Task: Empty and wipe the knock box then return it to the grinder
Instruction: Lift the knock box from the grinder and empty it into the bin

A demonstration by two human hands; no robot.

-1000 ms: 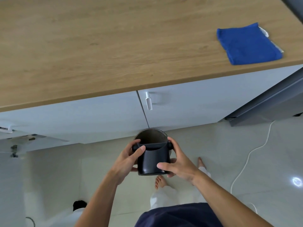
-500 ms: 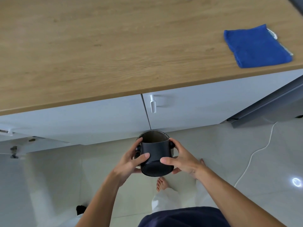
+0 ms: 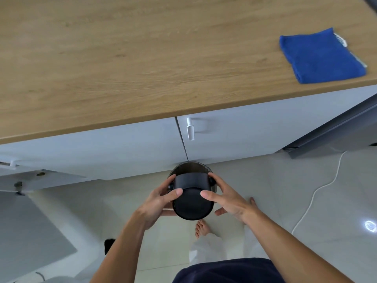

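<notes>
The left hand (image 3: 161, 203) curls around the left side of the black knock box (image 3: 191, 198), its thumb pressed on the wall and its fingers wrapped underneath. The knock box is held in the air in front of the white cabinet (image 3: 244, 131), below the wooden counter's (image 3: 122, 58) edge, tipped so that its base faces the camera and its mouth points toward the cabinet. The right hand (image 3: 228, 198) cups the box's right side, thumb on the wall; its fingers behind seem loosely spread. Right of the box, up on the counter, lies a folded blue cloth (image 3: 320, 56).
</notes>
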